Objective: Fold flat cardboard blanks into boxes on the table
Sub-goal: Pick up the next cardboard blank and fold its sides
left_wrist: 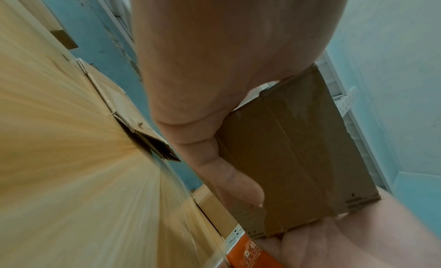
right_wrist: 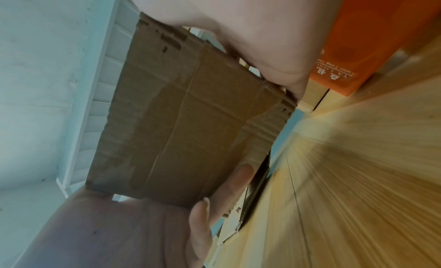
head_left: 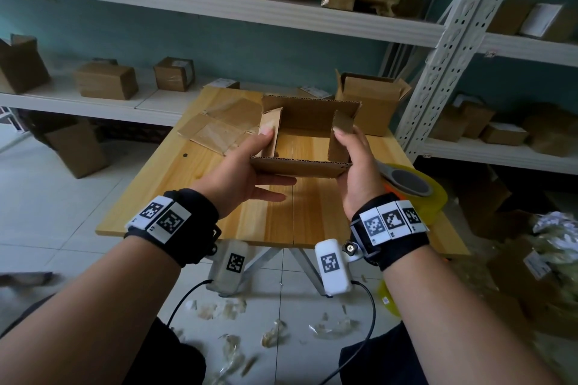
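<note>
Fingers point(head_left: 275, 180) of our left hand point(head_left: 247, 170) and right hand point(head_left: 356, 166) clasp the opened box point(head_left: 308, 134) above the table point(head_left: 187, 197), thumbs pushing its side flaps inward. Next, we reckon: fold the long flaps over.

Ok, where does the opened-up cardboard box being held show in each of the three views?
Head: cardboard box at centre, above the wooden table, between left hand and right hand.
Left wrist: centre-right.
Right wrist: centre-left.
Shared landmark: the orange tape dispenser.
</note>
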`<action>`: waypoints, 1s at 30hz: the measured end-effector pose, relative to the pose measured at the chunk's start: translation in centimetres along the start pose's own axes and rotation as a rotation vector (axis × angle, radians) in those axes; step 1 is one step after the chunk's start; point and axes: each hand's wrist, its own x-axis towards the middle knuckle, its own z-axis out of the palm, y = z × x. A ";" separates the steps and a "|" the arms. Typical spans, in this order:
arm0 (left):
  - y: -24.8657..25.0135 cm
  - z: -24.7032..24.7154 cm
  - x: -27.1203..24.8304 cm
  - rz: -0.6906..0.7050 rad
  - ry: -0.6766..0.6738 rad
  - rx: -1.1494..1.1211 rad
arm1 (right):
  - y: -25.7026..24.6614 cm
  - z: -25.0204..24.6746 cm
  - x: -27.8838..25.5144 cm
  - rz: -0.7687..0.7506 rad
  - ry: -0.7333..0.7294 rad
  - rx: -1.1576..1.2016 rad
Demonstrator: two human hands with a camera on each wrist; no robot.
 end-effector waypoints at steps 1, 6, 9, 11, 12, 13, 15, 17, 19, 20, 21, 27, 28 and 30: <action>0.0 0.0 0.0 0.001 0.002 0.007 | 0.1 -0.1 0.0 -0.001 0.001 -0.013; -0.1 -0.1 0.0 0.019 0.017 0.071 | 0.1 -0.2 0.0 -0.056 -0.004 -0.074; -0.4 -0.4 0.4 0.031 0.056 0.125 | 0.1 -0.2 0.1 -0.078 0.004 -0.085; -0.5 -0.6 0.6 0.030 0.076 0.165 | 0.0 -0.3 0.1 -0.101 0.003 -0.098; -0.5 -0.7 0.7 0.026 0.092 0.187 | -0.1 -0.4 0.1 -0.116 0.004 -0.100; -0.6 -0.7 0.7 0.020 0.111 0.215 | -0.3 -0.4 0.0 -0.127 0.005 -0.099; -0.5 -0.6 0.5 0.006 0.154 0.319 | -0.3 -0.5 0.0 -0.137 0.013 -0.096; -0.6 -0.3 0.3 0.025 0.205 0.493 | -0.4 -0.6 0.1 -0.131 0.012 -0.096; -0.8 -0.3 0.3 0.074 0.254 0.644 | -0.3 -0.6 0.2 -0.130 0.007 -0.095; -0.9 -0.5 0.3 0.086 0.276 0.676 | -0.2 -0.6 0.2 -0.126 0.003 -0.090; -0.9 -0.6 0.3 0.095 0.297 0.685 | -0.1 -0.5 0.3 -0.119 -0.001 -0.086; -1.2 0.0 0.4 0.242 0.277 0.408 | 0.6 0.4 0.6 -0.029 0.020 -0.043; -1.3 0.2 0.6 0.252 0.260 0.362 | 0.7 0.5 0.5 -0.032 0.022 -0.040; -2.0 0.1 1.3 0.297 0.240 0.310 | 1.0 0.6 0.7 -0.036 0.026 -0.039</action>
